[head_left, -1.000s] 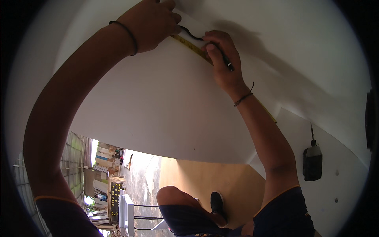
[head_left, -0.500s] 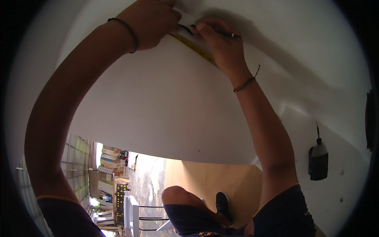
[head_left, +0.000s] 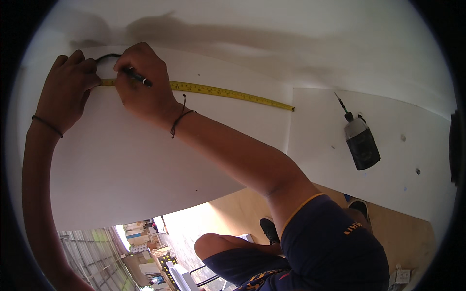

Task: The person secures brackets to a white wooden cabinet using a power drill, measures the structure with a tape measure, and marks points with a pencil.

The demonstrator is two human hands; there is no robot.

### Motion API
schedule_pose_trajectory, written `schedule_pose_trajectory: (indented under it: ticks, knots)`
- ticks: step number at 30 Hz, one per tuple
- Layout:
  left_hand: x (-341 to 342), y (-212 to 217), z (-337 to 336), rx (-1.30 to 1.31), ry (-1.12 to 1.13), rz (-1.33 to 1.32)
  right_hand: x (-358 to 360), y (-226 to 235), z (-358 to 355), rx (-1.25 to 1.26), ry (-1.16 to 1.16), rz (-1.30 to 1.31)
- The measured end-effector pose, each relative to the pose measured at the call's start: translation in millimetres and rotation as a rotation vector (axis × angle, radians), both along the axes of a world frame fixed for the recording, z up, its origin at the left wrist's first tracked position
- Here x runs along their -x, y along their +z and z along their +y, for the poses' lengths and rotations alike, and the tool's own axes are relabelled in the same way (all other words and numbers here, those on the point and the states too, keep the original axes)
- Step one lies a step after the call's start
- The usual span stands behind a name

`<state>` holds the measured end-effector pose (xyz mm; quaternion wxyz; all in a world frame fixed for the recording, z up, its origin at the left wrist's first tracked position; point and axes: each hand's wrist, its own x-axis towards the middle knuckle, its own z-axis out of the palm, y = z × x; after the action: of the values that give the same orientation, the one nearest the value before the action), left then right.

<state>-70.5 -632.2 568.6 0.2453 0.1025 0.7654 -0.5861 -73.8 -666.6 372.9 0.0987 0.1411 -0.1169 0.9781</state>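
— Count of items?
— One yellow tape measure (head_left: 228, 91), one black pen (head_left: 138, 78), one dark bottle (head_left: 361, 144) at three o'clock on the white surface (head_left: 145, 160).
— Fingers?
— Right hand (head_left: 143, 85) clenched round the pen over the tape at eleven o'clock; left hand (head_left: 65, 92) pressed the tape's end, fingers curled.

A yellow tape measure (head_left: 228, 92) is stretched flat across the white board (head_left: 145, 160); a black pen (head_left: 138, 78) is tilted at its ten o'clock end.
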Motion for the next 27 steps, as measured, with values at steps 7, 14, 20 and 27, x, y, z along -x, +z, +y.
schedule_pose_trajectory:
  ticks: [7,14,20,27]
  knots:
    - [-0.1,1.2,-2.3,-0.001,0.047,0.005,0.9,-1.0,-7.3,-0.021,-0.061,0.02]
    - [3.0,5.3,2.9,-0.008,0.082,0.033,2.2,3.0,-6.7,-0.012,-0.024,0.056]
    - [5.7,7.9,4.3,0.02,0.07,0.046,4.7,4.5,-8.0,-0.008,0.014,0.078]
    - [6.8,9.1,2.6,0.014,0.107,0.051,5.0,2.5,-8.2,-0.023,0.039,0.061]
